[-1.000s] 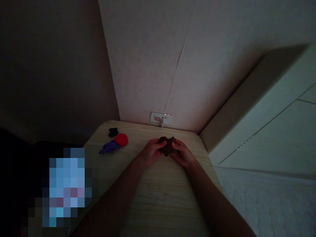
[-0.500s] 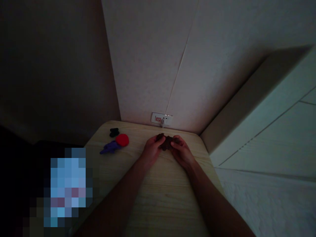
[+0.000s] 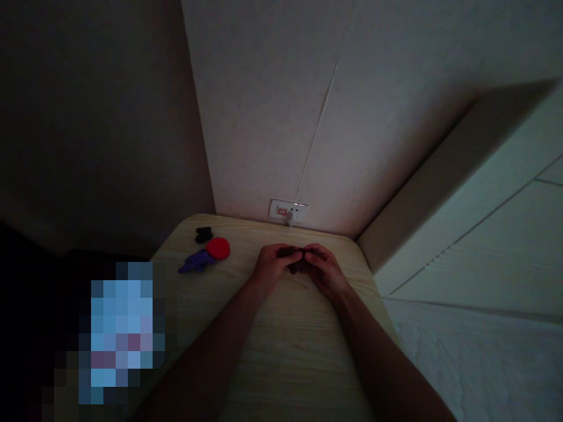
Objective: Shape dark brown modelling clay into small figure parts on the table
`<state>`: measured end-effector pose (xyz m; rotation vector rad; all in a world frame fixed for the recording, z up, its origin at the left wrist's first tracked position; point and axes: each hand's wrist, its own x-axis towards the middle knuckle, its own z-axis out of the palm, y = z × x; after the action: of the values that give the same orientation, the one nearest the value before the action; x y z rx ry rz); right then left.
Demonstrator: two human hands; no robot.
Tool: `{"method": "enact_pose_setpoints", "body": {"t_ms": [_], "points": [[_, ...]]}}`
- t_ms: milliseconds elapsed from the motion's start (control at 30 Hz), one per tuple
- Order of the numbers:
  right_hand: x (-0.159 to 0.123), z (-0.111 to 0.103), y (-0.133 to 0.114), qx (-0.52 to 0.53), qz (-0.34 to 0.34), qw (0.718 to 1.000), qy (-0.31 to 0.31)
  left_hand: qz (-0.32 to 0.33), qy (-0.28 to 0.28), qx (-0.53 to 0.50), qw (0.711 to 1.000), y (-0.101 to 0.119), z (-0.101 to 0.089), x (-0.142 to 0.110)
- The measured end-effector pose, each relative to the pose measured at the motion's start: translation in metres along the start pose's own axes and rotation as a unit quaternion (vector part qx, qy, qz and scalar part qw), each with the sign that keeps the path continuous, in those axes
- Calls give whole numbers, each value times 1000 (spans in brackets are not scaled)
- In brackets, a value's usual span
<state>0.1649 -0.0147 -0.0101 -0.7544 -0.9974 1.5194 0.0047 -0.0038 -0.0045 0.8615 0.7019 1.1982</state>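
Note:
Both my hands meet over the far part of the wooden table, around a dark brown lump that looks like modelling clay (image 3: 298,268). My left hand (image 3: 270,266) wraps its left side, thumb laid across the top. From the other side my right hand (image 3: 328,269) closes on it, and the two thumb tips nearly touch. Most of the lump is hidden by fingers; a bit shows below the thumbs. To the left lie a flat red disc (image 3: 218,248), a purple piece with pointed ends (image 3: 196,261) partly touching it, and small black pieces (image 3: 203,235).
The light wooden table (image 3: 281,346) has rounded far corners and stands against a wall. A wall socket (image 3: 288,211) with a plug in it sits just above its far edge. A pale cabinet (image 3: 475,234) borders the right side. A blurred bluish patch (image 3: 121,328) covers the lower left.
My thumbs have moved inward over the brown clay, and my fingers now cover more of it; before, a wider ragged piece showed between them. The other pieces have stayed put.

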Motion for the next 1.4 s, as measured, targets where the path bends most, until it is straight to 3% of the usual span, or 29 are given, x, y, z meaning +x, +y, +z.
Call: {"method": "enact_pose_setpoints", "body": {"t_ms": [367,800,1400], "points": [[4,2,2,35,2,999,39,-3,19,-11,1000,1,3,0],[4,4,6,-13,-3,999,38,0,22,19,1000,-5,2,2],[5,0,6,1,-4,997,74,46,97,22,994,-6,-1,6]]}}
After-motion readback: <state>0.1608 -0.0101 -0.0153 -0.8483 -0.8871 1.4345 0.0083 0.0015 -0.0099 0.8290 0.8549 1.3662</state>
